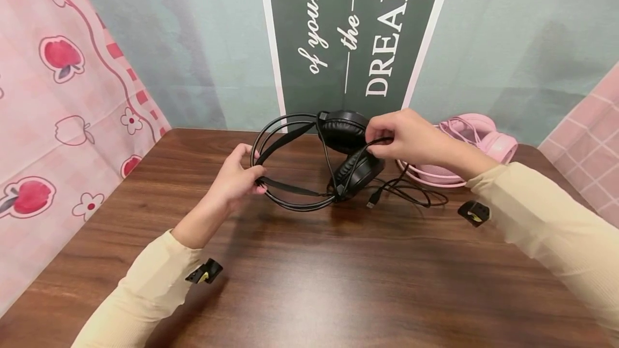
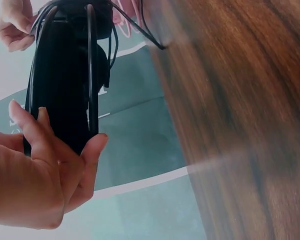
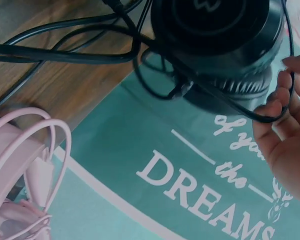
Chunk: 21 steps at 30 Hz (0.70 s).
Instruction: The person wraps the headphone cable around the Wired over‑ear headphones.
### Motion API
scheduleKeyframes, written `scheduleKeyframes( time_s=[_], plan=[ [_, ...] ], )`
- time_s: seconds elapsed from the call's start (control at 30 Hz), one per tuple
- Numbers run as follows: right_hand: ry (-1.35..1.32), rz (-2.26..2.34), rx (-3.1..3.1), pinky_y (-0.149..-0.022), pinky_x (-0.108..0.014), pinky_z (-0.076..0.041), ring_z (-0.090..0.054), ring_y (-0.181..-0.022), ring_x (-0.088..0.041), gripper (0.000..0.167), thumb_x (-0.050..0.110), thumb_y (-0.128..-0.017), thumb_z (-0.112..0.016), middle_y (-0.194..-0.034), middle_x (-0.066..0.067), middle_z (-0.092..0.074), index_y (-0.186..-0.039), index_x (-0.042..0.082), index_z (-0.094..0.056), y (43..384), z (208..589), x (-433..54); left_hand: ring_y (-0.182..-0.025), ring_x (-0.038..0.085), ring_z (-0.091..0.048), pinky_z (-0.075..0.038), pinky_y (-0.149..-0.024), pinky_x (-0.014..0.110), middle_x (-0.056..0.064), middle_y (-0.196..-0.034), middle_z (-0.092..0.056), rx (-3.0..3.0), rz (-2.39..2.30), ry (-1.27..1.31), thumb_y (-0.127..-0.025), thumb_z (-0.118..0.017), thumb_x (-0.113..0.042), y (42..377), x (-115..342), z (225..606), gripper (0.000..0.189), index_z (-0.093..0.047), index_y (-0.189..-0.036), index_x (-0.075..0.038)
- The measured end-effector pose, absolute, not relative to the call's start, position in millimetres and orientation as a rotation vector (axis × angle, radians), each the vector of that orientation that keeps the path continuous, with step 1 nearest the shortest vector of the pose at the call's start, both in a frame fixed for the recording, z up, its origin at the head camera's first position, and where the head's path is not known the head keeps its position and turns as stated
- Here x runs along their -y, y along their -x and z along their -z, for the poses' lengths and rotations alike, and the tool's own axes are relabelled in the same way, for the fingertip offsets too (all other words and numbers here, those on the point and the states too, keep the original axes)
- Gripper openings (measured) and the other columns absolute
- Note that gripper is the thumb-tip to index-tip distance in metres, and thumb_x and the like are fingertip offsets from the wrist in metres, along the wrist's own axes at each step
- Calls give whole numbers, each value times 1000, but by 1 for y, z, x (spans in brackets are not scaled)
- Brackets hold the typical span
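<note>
My left hand [image 1: 237, 176] grips the black headphones [image 1: 290, 205] by the top of the double-wire headband, thumb on the near side. Both padded ear cups [image 1: 342, 132] point to the right, close over the table. In the left wrist view the wide black inner strap [image 2: 62, 80] runs away from the fingers between two shiny wires. My right hand [image 1: 406, 136] pinches the thin black cable [image 3: 230, 102] beside the ear cups, and the cable bends in a loop below the fingertips. The cable's USB plug [image 1: 372, 199] dangles just below the cups.
Pink headphones [image 1: 500, 146] with a pink cord lie at the back right of the brown wooden table [image 1: 309, 283]. More black cable [image 1: 420, 195] lies coiled in front of them. A green lettered panel [image 1: 333, 77] stands behind, and pink patterned cloth [image 1: 63, 122] hangs at the left.
</note>
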State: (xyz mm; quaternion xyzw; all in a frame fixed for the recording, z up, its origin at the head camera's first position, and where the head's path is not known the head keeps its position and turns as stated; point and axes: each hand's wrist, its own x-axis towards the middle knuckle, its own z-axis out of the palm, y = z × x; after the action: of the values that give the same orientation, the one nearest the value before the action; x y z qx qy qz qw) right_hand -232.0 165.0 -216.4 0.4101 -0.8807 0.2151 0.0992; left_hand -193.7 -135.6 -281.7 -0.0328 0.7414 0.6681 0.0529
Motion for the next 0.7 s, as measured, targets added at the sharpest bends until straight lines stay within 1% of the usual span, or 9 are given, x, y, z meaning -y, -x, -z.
scheduleKeyframes(
  time_s=[0.1,0.2,0.27,0.43,0.53,0.7],
  plan=[
    [-1112,-644,2632,-52,-20,-39,-47,-58,-8,13,7,-76,-71,-60,7,-54,-73,13,-60,237,214,-173,-41,7,-45,-48,-43,16,17,-83,-41,-2266,-2005,80,-86,-44,9,193,138,281,25,-34,-106,-3],
    [-1025,-662,2677,-51,-20,-38,-47,-57,-8,13,11,-77,-73,-60,6,-55,-73,13,-61,241,213,-181,-42,7,-46,-48,-43,16,19,-88,-45,-2254,-1995,77,-86,-44,9,192,140,281,24,-35,-105,-3],
    [-998,-672,2708,-52,-20,-39,-48,-58,-9,12,11,-77,-72,-61,4,-55,-74,13,-61,243,213,-186,-43,8,-48,-48,-44,15,18,-93,-46,-2233,-1995,86,-86,-44,9,192,142,281,23,-35,-104,-4],
    [-968,-740,2768,-58,-18,-41,-51,-63,-8,7,3,-79,-66,-69,1,-59,-79,9,-63,245,210,-195,-46,8,-52,-48,-44,14,16,-91,-47,-2164,-2014,107,-86,-44,8,194,148,282,22,-34,-101,-6],
    [-912,-773,2779,-57,-19,-40,-50,-63,-9,3,8,-81,-66,-68,0,-60,-80,9,-64,246,207,-198,-48,8,-52,-47,-45,13,14,-89,-48,-2140,-2022,105,-86,-44,8,195,153,281,22,-35,-99,-7],
    [-830,-766,2782,-50,-22,-36,-45,-58,-10,16,24,-79,-72,-60,1,-55,-70,13,-64,249,205,-203,-51,8,-51,-45,-45,12,12,-90,-50,-2116,-2001,82,-87,-45,6,195,158,279,21,-35,-98,-9]
  ],
)
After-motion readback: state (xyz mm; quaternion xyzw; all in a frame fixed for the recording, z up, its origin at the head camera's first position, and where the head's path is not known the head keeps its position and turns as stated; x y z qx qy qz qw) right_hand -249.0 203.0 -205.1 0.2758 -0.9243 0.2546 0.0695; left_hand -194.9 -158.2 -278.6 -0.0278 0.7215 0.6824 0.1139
